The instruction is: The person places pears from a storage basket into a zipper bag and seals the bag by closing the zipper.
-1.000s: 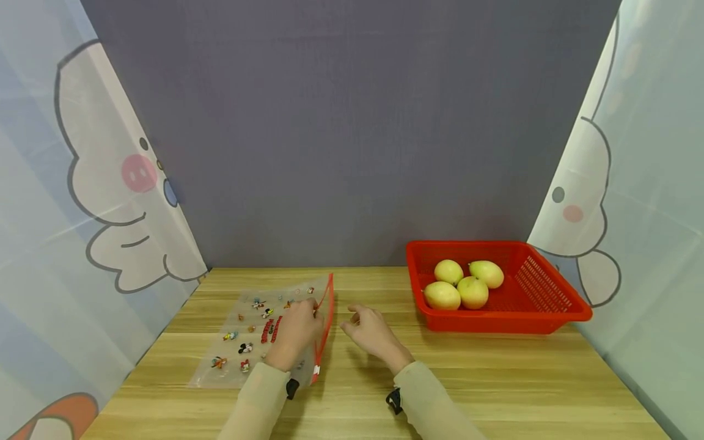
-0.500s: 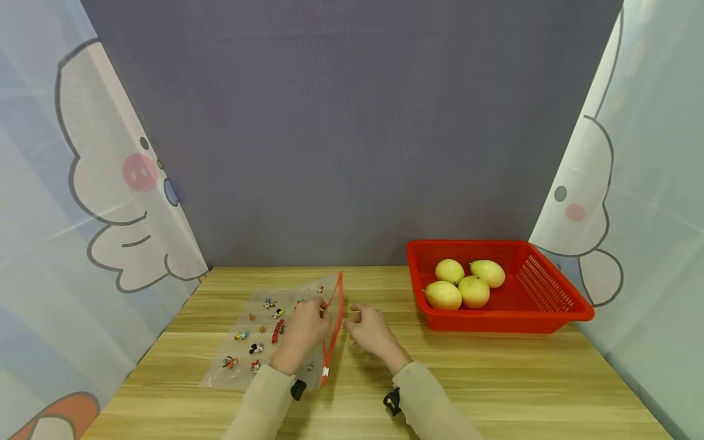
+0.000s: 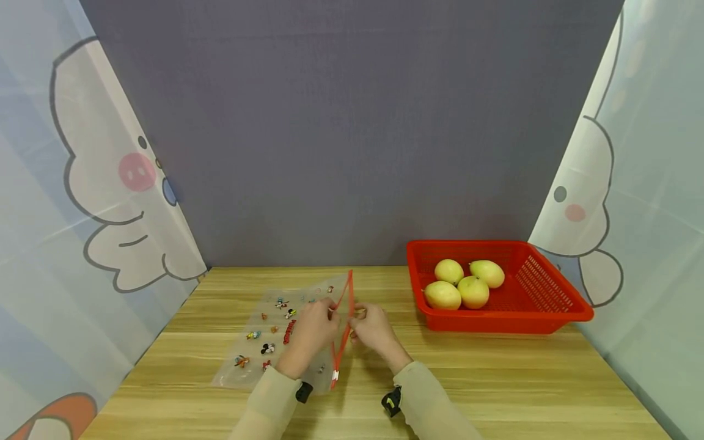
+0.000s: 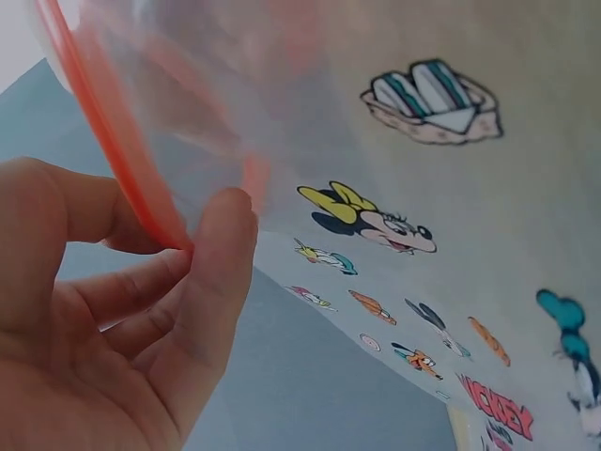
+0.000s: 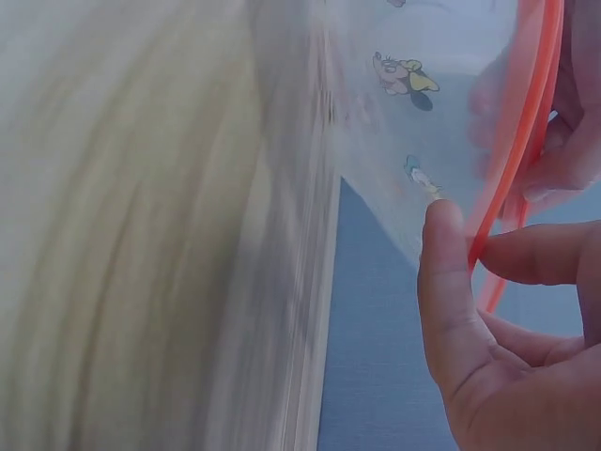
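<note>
A clear plastic zipper bag [image 3: 277, 336] printed with small cartoon figures lies on the table, its red-edged mouth raised and facing right. My left hand [image 3: 312, 333] pinches one red edge [image 4: 131, 178] of the mouth between thumb and fingers. On the other side, my right hand [image 3: 376, 331] holds the opposite red edge [image 5: 516, 150] between thumb and fingertip. In the head view the two edges stand slightly apart in the middle. A white slider [image 3: 335, 375] sits at the near end of the zip.
To the right, a red plastic basket [image 3: 495, 322] holds several pale yellow-green fruits [image 3: 473, 292]. The wooden table [image 3: 495, 379] meets a grey backdrop [image 3: 352, 153], with cartoon-printed curtains [image 3: 649, 183] on both sides.
My left hand has moved right, drawing the bag along with it. My right hand, apart from the bag earlier, now grips its red edge. The basket has stayed put.
</note>
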Demonstrator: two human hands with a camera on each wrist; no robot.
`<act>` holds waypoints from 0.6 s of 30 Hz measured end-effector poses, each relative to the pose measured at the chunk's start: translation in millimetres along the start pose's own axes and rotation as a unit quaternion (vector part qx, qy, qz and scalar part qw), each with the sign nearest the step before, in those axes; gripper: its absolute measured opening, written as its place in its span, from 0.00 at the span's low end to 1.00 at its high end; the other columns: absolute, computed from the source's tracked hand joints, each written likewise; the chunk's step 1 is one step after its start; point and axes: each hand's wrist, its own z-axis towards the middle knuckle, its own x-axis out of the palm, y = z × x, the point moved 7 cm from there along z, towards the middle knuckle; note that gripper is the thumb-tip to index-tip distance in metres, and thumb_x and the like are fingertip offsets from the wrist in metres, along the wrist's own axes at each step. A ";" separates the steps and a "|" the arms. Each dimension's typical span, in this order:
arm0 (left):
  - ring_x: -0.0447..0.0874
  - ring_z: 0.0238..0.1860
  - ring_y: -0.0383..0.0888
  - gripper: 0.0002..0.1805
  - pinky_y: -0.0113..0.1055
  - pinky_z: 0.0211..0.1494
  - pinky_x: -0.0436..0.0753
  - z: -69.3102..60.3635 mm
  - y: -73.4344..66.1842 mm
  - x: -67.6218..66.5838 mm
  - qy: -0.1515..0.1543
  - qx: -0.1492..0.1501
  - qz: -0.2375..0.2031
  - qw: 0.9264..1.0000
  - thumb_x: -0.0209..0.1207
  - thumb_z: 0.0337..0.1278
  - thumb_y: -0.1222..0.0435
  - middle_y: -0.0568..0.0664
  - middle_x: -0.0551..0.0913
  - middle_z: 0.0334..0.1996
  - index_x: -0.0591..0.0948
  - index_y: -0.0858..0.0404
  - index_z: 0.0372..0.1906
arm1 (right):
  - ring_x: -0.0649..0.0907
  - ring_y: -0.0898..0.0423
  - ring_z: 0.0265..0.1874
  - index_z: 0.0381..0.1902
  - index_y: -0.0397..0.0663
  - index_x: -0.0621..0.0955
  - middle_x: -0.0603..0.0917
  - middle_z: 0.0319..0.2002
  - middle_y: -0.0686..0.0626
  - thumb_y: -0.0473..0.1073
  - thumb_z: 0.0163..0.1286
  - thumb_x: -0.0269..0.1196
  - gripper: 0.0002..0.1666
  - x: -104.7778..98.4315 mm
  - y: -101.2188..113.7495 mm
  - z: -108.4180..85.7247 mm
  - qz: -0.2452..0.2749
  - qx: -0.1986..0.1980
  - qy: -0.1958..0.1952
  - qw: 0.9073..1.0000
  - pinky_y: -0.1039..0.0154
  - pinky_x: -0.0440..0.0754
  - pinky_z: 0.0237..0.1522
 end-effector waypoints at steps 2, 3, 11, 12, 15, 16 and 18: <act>0.73 0.15 0.37 0.11 0.30 0.16 0.73 -0.1 -0.8 0.4 0.004 -0.005 -0.005 1.000 0.56 0.63 0.72 0.57 0.86 0.31 0.83 0.73 0.47 | 0.87 0.37 0.23 0.60 0.25 0.76 0.82 0.27 0.44 0.29 0.68 0.62 0.23 -1.5 0.5 0.7 -0.002 0.001 -0.008 1.000 0.46 0.87 0.27; 0.73 0.16 0.37 0.12 0.31 0.17 0.74 0.1 -1.0 0.6 0.005 -0.008 -0.007 1.000 0.56 0.64 0.71 0.57 0.86 0.32 0.83 0.73 0.47 | 0.87 0.36 0.23 0.60 0.25 0.76 0.82 0.27 0.44 0.29 0.67 0.61 0.23 -2.1 0.6 1.0 -0.002 0.003 -0.010 1.000 0.46 0.88 0.27; 0.72 0.16 0.35 0.10 0.28 0.17 0.73 0.5 -12.0 -1.5 -0.021 0.025 0.007 0.999 0.58 0.62 0.73 0.54 0.85 0.28 0.85 0.73 0.44 | 0.85 0.47 0.21 0.54 0.28 0.80 0.84 0.31 0.42 0.28 0.65 0.62 0.18 -9.3 1.7 2.4 -0.043 -0.008 -0.035 0.998 0.61 0.84 0.23; 0.71 0.15 0.34 0.09 0.28 0.17 0.72 0.5 -13.9 -2.5 -0.028 0.030 0.010 0.999 0.58 0.61 0.73 0.54 0.85 0.28 0.85 0.73 0.43 | 0.84 0.51 0.21 0.53 0.29 0.80 0.84 0.31 0.42 0.29 0.65 0.63 0.18 -10.0 1.8 2.4 -0.050 -0.008 -0.038 0.998 0.63 0.83 0.23; 0.70 0.15 0.34 0.09 0.27 0.17 0.71 0.0 -20.6 -5.7 -0.047 0.042 0.024 0.998 0.60 0.61 0.73 0.54 0.85 0.27 0.86 0.73 0.42 | 0.83 0.55 0.23 0.51 0.29 0.81 0.84 0.32 0.42 0.28 0.65 0.64 0.17 -11.6 3.1 2.1 -0.061 -0.011 -0.041 0.997 0.63 0.83 0.25; 0.70 0.15 0.34 0.08 0.27 0.17 0.71 -0.1 -23.1 -7.2 -0.054 0.047 0.029 0.997 0.60 0.61 0.73 0.54 0.85 0.27 0.86 0.72 0.41 | 0.83 0.55 0.24 0.51 0.29 0.81 0.84 0.32 0.43 0.28 0.65 0.64 0.16 -12.2 3.5 2.0 -0.063 -0.011 -0.042 0.997 0.62 0.83 0.25; 0.69 0.16 0.34 0.07 0.27 0.17 0.71 -0.7 -28.2 -9.3 -0.066 0.057 0.043 0.995 0.61 0.61 0.73 0.54 0.84 0.26 0.87 0.72 0.39 | 0.84 0.54 0.26 0.50 0.30 0.82 0.85 0.32 0.43 0.28 0.64 0.64 0.16 -13.9 4.7 2.0 -0.071 -0.014 -0.046 0.996 0.61 0.83 0.27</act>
